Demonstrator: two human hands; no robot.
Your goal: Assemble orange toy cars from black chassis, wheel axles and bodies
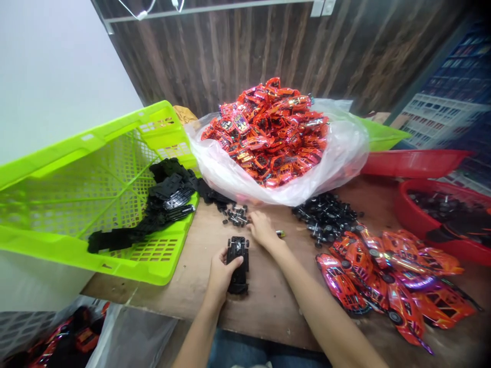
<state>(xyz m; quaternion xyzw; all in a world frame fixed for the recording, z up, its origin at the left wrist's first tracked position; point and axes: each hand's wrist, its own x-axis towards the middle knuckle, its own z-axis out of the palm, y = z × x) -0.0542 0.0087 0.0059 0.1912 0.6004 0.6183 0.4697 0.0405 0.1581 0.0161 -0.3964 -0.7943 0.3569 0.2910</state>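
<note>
My left hand grips a black toy car chassis, its thumb pressed across the middle. A wheel axle sits across the chassis's far end, with a small wheel at either side. My right hand is at the right edge of a small heap of wheel axles, beyond the chassis. Its fingers are bent together, and what lies between the fingertips is too small to tell. More black chassis lie stacked in a tilted green crate on the left.
The green crate rests on the wooden table. A white bag heaped with orange car shells stands behind. To the right are black wheel axles, orange toy cars and a red basin.
</note>
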